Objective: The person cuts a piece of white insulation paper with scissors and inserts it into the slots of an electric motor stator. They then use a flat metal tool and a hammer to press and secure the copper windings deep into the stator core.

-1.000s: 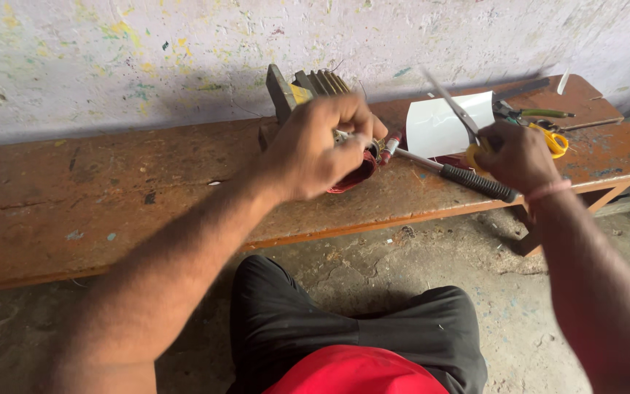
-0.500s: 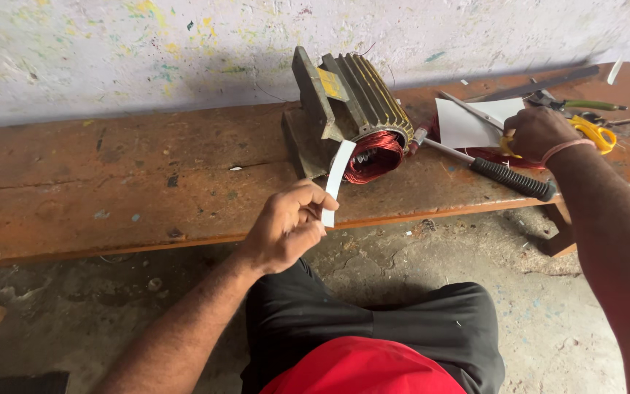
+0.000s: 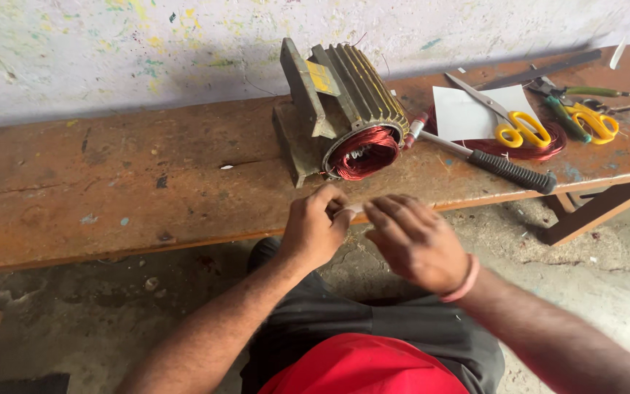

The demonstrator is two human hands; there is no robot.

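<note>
My left hand (image 3: 316,230) and my right hand (image 3: 411,241) meet just below the front edge of the wooden bench (image 3: 147,193), pinching a small white paper strip (image 3: 350,211) between their fingertips. Most of the strip is hidden by the fingers. Right above the hands stands a grey finned motor stator (image 3: 337,109) with red copper windings (image 3: 362,152) showing in its open end.
To the right on the bench lie a black-handled hammer (image 3: 501,166), a white paper sheet (image 3: 468,113), yellow-handled scissors (image 3: 519,130), a coil of red wire (image 3: 526,152), and more yellow- and green-handled tools (image 3: 585,113). A paint-speckled wall rises behind.
My left hand pulled the white strip from the stator down to the bench edge. My right hand left the tools at the right and joined it on the strip.
</note>
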